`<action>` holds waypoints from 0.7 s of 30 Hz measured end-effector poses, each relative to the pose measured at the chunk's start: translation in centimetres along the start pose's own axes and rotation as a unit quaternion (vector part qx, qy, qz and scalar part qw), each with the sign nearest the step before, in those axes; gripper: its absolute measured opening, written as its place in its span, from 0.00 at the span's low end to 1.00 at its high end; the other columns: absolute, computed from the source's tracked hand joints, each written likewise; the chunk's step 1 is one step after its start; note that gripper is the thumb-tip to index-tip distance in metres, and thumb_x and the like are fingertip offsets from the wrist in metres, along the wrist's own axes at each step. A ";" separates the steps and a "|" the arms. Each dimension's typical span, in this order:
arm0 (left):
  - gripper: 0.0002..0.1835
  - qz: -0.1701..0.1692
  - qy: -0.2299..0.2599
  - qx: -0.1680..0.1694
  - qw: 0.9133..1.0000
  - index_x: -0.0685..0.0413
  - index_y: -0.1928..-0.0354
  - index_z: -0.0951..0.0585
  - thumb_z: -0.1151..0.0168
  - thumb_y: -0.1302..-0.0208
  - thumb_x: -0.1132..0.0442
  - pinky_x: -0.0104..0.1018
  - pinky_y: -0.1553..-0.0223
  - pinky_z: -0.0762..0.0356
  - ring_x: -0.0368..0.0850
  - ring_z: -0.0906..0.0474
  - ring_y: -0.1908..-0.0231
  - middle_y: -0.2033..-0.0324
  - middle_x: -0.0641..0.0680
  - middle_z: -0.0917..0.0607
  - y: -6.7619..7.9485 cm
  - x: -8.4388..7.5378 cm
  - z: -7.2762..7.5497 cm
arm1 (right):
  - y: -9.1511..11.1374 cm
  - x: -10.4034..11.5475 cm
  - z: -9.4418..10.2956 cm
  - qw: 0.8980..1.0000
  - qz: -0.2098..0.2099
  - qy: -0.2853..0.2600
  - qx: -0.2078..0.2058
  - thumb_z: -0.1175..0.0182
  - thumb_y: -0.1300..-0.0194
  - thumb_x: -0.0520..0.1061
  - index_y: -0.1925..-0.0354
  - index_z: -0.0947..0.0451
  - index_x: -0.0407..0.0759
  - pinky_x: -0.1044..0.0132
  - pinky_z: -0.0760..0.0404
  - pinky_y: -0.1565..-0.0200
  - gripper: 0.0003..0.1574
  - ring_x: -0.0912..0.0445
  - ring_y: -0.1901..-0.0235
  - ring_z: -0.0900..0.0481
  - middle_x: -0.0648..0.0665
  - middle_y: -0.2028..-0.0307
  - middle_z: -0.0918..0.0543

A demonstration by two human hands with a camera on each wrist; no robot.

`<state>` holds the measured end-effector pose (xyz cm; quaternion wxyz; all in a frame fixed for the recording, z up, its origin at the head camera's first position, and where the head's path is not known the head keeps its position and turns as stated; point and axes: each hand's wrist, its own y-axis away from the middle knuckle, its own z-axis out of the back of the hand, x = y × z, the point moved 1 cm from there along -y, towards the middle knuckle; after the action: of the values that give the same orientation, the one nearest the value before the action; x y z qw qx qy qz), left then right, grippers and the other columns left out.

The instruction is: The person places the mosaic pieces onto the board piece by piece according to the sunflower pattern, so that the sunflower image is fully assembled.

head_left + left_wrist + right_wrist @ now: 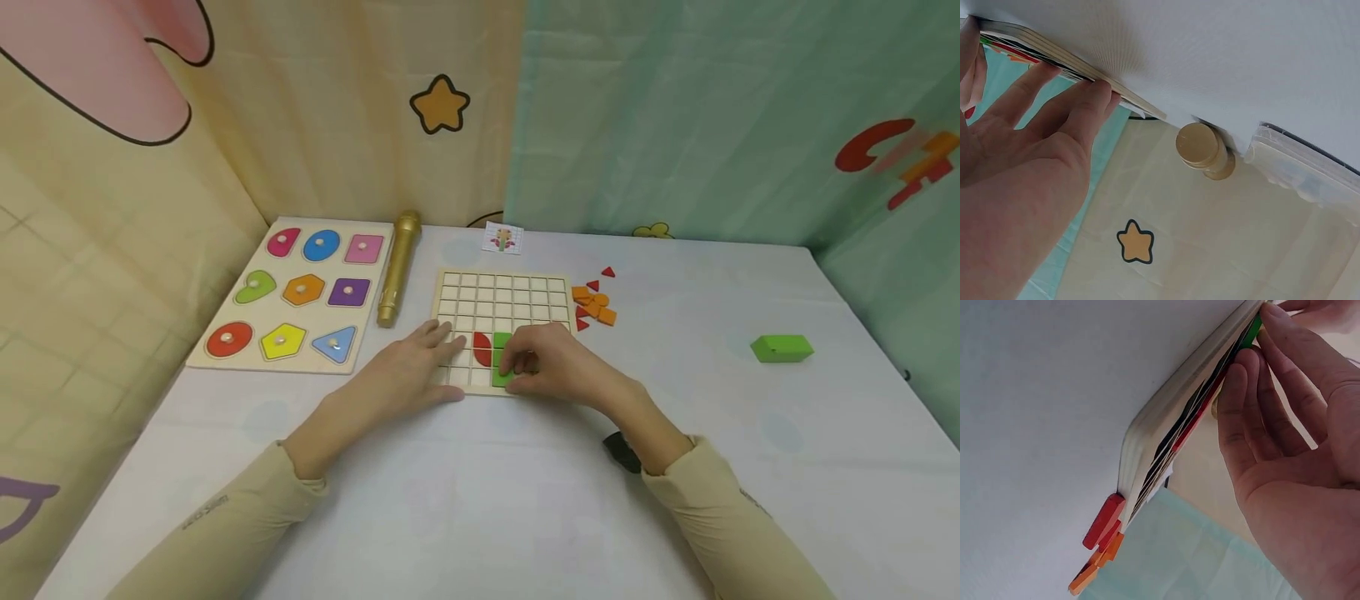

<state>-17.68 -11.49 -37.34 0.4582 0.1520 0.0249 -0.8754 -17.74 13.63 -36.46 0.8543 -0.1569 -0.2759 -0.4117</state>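
Note:
A wooden grid board (505, 285) lies flat on the table. One column of it carries green square tiles (502, 340), beside a red leaf-shaped piece (482, 348). My right hand (558, 362) reaches over the board's near part. In the right wrist view its thumb and fingertips pinch a green square tile (1251, 335) at the board's near edge. My left hand (397, 371) rests its spread, fairly straight fingers on the board's left side, thumb by the near left corner. In the left wrist view those fingers (1088, 106) lie along the board edge.
Orange pieces (592, 307) and red triangles (608, 272) lie right of the board. Behind it is a small picture card (502, 238). A shape puzzle (288, 312) and a gold microphone (399, 268) are left. A green block (782, 348) stands far right; a dark object (621, 452) lies under the right wrist.

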 end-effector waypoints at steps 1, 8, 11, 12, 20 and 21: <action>0.43 -0.001 -0.003 -0.001 1.000 0.51 0.21 0.31 0.29 0.32 0.41 0.61 0.23 0.37 0.64 0.45 0.19 0.20 0.62 0.37 0.0 0.0 0.0 | 0.0 0.0 0.0 1.000 0.001 0.002 -0.001 0.19 0.42 0.43 0.64 0.12 0.49 0.65 0.14 0.59 0.10 0.55 0.64 0.19 0.54 0.65 0.13; 0.44 0.005 0.001 0.003 1.000 0.50 0.21 0.32 0.29 0.33 0.41 0.64 0.23 0.38 0.63 0.47 0.18 0.19 0.61 0.38 0.2 -0.1 0.2 | 0.6 -0.7 1.5 0.999 -0.023 -0.010 -0.020 0.21 0.40 0.42 0.61 0.11 0.48 0.61 0.13 0.55 0.09 0.56 0.62 0.18 0.53 0.64 0.12; 0.44 0.006 0.004 0.003 1.000 0.50 0.20 0.32 0.29 0.33 0.41 0.65 0.24 0.38 0.63 0.48 0.18 0.19 0.61 0.38 0.2 -0.1 0.2 | 1.3 -1.8 3.0 0.998 -0.037 -0.019 -0.036 0.21 0.40 0.41 0.59 0.11 0.46 0.58 0.13 0.53 0.10 0.55 0.61 0.18 0.53 0.63 0.12; 0.44 0.006 0.003 0.002 1.000 0.50 0.20 0.32 0.29 0.32 0.41 0.65 0.24 0.37 0.63 0.48 0.18 0.19 0.61 0.39 0.1 -0.1 0.2 | 1.6 -2.2 3.5 0.998 -0.047 -0.021 -0.040 0.21 0.40 0.41 0.59 0.11 0.46 0.58 0.13 0.53 0.10 0.56 0.60 0.18 0.53 0.63 0.12; 0.44 0.003 0.004 0.004 1.000 0.51 0.20 0.32 0.29 0.32 0.41 0.66 0.24 0.38 0.63 0.48 0.18 0.19 0.61 0.38 0.1 -0.2 0.1 | 3.7 -5.3 6.5 0.991 -0.130 -0.013 -0.022 0.22 0.38 0.44 0.57 0.12 0.47 0.60 0.14 0.52 0.11 0.54 0.60 0.17 0.51 0.63 0.12; 0.44 0.003 0.005 0.004 1.000 0.51 0.20 0.32 0.29 0.32 0.41 0.66 0.24 0.38 0.63 0.48 0.18 0.19 0.61 0.38 0.1 -0.2 0.1 | 3.9 -5.6 6.6 0.991 -0.136 -0.013 -0.014 0.22 0.38 0.44 0.57 0.12 0.47 0.60 0.14 0.52 0.11 0.54 0.60 0.17 0.50 0.63 0.12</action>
<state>-17.51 -11.44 -37.16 0.4597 0.1580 0.0228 -0.8736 -19.80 22.77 -34.71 0.7843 -0.1352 -0.3003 -0.5258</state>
